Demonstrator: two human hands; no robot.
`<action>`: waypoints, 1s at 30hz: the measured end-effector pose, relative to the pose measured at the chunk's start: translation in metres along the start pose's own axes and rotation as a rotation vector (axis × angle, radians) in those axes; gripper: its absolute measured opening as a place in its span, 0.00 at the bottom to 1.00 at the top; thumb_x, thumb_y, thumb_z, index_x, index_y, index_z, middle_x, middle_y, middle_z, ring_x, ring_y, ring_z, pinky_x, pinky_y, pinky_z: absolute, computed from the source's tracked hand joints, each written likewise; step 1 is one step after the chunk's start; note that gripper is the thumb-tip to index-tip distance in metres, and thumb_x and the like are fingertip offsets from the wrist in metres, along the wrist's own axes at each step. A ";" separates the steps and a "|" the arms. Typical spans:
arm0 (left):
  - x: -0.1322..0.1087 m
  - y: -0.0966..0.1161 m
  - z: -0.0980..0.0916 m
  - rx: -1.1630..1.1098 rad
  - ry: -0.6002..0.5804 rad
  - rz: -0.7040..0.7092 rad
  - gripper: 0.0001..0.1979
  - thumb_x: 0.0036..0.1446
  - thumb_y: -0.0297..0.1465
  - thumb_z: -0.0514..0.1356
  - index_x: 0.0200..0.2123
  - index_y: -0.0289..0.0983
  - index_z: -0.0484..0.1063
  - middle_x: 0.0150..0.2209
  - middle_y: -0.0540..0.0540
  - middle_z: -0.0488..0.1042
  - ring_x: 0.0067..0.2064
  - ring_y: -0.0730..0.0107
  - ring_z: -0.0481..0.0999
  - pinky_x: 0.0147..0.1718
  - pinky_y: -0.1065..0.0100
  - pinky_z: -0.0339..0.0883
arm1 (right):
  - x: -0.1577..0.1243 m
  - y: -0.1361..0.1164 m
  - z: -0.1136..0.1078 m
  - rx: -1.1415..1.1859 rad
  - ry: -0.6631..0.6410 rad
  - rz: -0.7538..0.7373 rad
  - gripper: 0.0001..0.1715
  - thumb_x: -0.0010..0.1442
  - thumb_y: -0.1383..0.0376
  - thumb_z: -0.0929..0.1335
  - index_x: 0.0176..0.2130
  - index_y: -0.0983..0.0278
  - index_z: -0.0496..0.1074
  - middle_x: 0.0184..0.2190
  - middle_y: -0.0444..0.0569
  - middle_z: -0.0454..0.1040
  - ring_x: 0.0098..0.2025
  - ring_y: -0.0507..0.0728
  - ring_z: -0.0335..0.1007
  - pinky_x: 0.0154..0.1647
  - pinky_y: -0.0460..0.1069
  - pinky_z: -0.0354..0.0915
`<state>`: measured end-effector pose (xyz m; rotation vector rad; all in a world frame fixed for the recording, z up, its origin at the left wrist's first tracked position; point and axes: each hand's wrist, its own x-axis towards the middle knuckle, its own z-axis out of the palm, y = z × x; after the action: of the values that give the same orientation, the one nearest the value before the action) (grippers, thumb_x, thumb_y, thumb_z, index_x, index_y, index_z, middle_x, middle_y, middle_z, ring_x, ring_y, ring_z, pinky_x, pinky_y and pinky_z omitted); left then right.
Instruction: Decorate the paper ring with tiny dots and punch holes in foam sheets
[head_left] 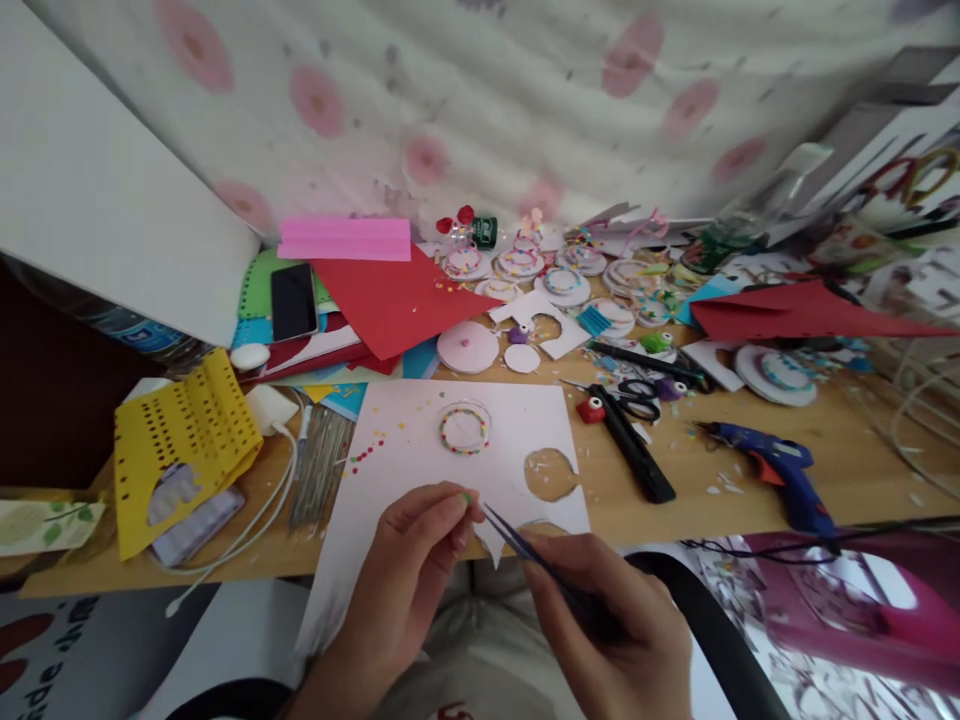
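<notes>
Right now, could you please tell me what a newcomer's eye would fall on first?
Probably the large red paper sheet, left of centre towards the back of the wooden desk, then the blue glue gun on the right. At the front, the right hand holds tweezers, tips near a small green piece in the left hand.

Homely craft corner with glue gun, red paper, flowered curtain.

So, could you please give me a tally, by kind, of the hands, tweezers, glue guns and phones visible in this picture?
Hands: 2 (left hand and right hand)
Tweezers: 1 pair
Blue glue gun: 1
Phone: 1
Total: 5
</notes>
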<state>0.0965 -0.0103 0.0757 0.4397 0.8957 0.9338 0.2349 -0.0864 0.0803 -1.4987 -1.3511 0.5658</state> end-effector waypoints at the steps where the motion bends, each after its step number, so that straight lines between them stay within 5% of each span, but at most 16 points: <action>1: 0.000 -0.002 0.004 0.005 0.000 0.005 0.06 0.43 0.31 0.72 0.27 0.36 0.82 0.24 0.49 0.78 0.25 0.82 0.69 0.26 0.83 0.67 | -0.001 0.000 -0.001 0.006 0.003 0.021 0.04 0.59 0.68 0.68 0.36 0.61 0.74 0.21 0.41 0.74 0.19 0.48 0.68 0.20 0.40 0.64; 13: -0.010 -0.012 0.010 0.071 -0.051 0.056 0.03 0.49 0.31 0.68 0.27 0.37 0.81 0.23 0.52 0.70 0.26 0.81 0.64 0.26 0.80 0.62 | -0.007 -0.001 -0.003 0.023 0.009 0.101 0.05 0.59 0.66 0.69 0.34 0.60 0.77 0.22 0.43 0.75 0.21 0.50 0.71 0.20 0.42 0.64; 25: -0.010 -0.014 0.003 0.146 -0.044 0.134 0.02 0.48 0.32 0.69 0.27 0.41 0.82 0.29 0.50 0.74 0.29 0.78 0.66 0.27 0.77 0.61 | -0.017 0.001 0.004 -0.010 0.092 0.224 0.04 0.56 0.62 0.71 0.32 0.59 0.78 0.25 0.45 0.78 0.26 0.52 0.72 0.26 0.44 0.66; 30: -0.012 -0.019 0.000 0.341 -0.169 0.257 0.08 0.54 0.37 0.66 0.32 0.40 0.83 0.32 0.46 0.76 0.32 0.72 0.70 0.31 0.72 0.64 | -0.010 -0.001 0.004 0.098 0.124 0.181 0.05 0.58 0.65 0.70 0.30 0.62 0.75 0.21 0.44 0.75 0.20 0.50 0.67 0.20 0.42 0.61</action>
<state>0.1027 -0.0313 0.0684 0.9305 0.8579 0.9615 0.2281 -0.0944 0.0767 -1.5589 -1.0850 0.6333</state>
